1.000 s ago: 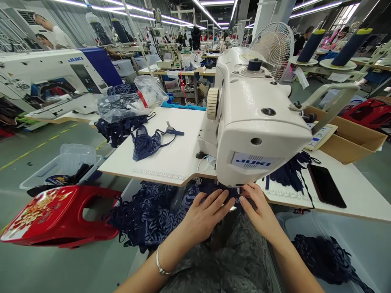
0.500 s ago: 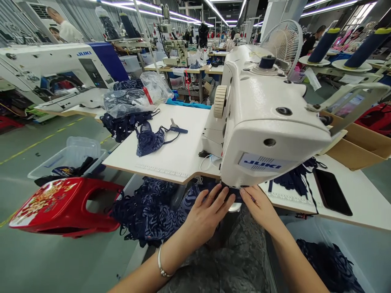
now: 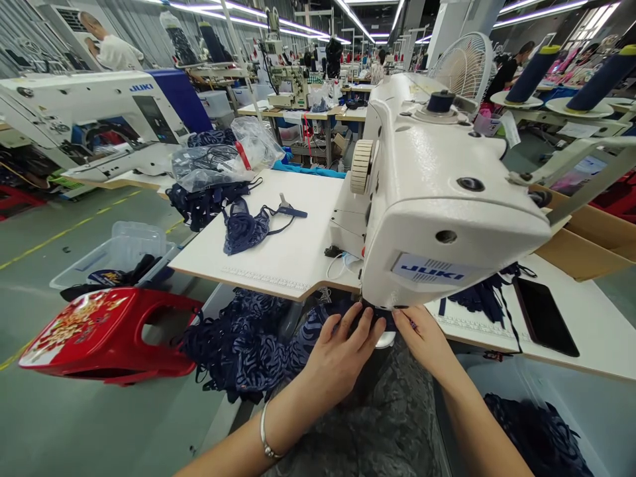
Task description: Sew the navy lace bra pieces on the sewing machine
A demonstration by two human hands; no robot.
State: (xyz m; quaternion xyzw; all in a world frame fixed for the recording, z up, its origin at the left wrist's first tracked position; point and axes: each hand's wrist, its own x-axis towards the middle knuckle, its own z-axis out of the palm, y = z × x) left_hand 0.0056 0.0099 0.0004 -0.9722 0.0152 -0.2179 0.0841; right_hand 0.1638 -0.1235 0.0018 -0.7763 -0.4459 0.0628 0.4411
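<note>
Under the head of the white sewing machine point(image 3: 437, 218), a dark navy fabric piece point(image 3: 384, 319) lies at the needle area. My left hand point(image 3: 342, 348) rests over its left part, fingers stretched out and slightly apart. At the right end of the fabric, my right hand point(image 3: 422, 336) has thumb and fingers closed on the edge. The needle and part of the fabric are hidden by the machine head and my fingers. To the left of my left hand hangs a heap of navy patterned bras point(image 3: 258, 354).
One navy bra point(image 3: 243, 228) lies on the white table point(image 3: 308, 192). To the right are navy straps point(image 3: 484, 298), a black phone point(image 3: 546, 318) and a cardboard box point(image 3: 586, 242). A red stool point(image 3: 99, 331) and a clear bin point(image 3: 134, 242) stand on the left floor.
The view has shifted slightly, so the machine appears a little further right. Both hands keep nearly the same position at the fabric.
</note>
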